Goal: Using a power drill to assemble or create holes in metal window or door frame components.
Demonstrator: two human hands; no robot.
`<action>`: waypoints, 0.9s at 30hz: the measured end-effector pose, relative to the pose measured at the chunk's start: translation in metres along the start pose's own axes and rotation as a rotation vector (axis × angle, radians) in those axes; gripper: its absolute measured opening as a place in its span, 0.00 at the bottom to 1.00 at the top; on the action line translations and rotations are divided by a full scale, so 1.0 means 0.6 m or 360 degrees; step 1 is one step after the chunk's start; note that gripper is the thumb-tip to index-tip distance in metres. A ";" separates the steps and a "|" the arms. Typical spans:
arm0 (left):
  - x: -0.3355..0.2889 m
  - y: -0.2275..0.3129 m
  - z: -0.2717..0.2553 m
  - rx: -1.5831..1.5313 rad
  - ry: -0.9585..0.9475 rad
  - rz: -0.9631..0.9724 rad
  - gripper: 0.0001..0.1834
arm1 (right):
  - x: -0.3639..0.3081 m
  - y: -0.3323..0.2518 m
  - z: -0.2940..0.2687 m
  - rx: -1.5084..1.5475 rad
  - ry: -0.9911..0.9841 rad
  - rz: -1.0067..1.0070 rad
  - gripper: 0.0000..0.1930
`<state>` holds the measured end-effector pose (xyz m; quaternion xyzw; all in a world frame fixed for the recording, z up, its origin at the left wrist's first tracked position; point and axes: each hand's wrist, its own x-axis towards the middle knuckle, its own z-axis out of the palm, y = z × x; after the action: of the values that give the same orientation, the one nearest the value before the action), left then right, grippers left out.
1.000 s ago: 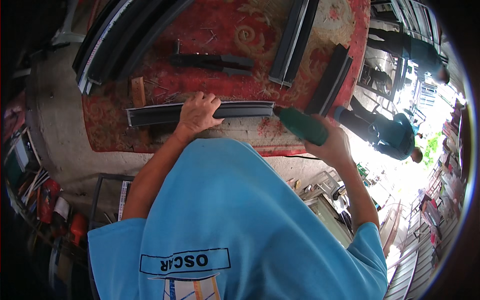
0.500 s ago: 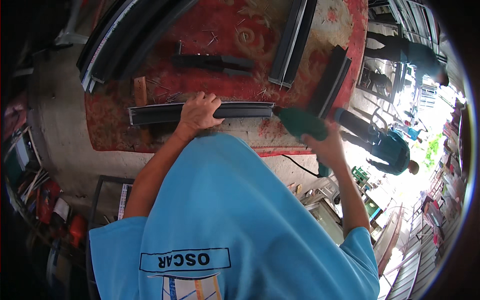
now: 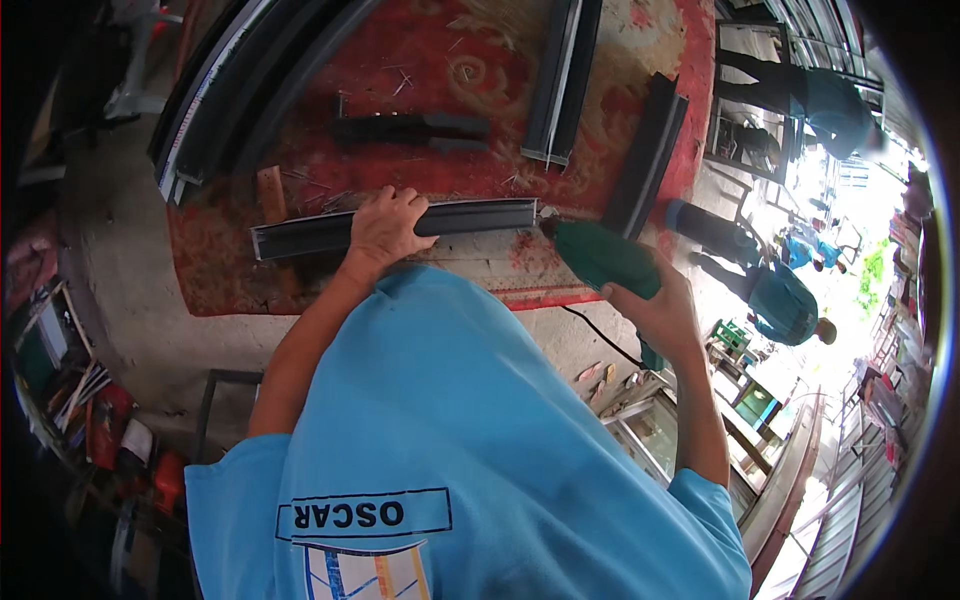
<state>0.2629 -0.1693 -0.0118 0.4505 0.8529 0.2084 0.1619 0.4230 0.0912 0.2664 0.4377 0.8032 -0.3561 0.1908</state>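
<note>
A short dark metal profile [image 3: 475, 217] lies crosswise near the front edge of a worktable covered in worn red patterned cloth [image 3: 470, 75]. My left hand [image 3: 385, 228] is closed over its middle, fingers on the far side and thumb toward me. In my right hand [image 3: 668, 305] is a green corded power drill [image 3: 605, 255], my fingers wrapped round its grip. The drill's nose points left at the profile's right end; whether it touches cannot be made out. A black cable [image 3: 605, 335] hangs from the drill.
A reddish block [image 3: 271, 193] sits behind the profile's left end. Farther back are a dark long object [image 3: 410, 128] and scattered thin metal bits. Long dark profiles [image 3: 250, 90] lie far left; another pair [image 3: 562, 85] and a single one [image 3: 645, 155] lie right. People [image 3: 785, 300] stand beyond.
The view has shifted slightly, and the profile looks a little more tilted. My left hand keeps its grip on it. The drill stays at the profile's right end in my right hand.
</note>
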 end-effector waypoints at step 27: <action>0.001 0.000 -0.003 0.0025 0.0038 0.0029 0.28 | 0.011 0.037 0.029 -0.0145 -0.0004 -0.0025 0.35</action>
<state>0.2620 -0.1693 -0.0102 0.4571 0.8522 0.2085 0.1463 0.4383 0.0900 0.2416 0.4219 0.8218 -0.3210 0.2087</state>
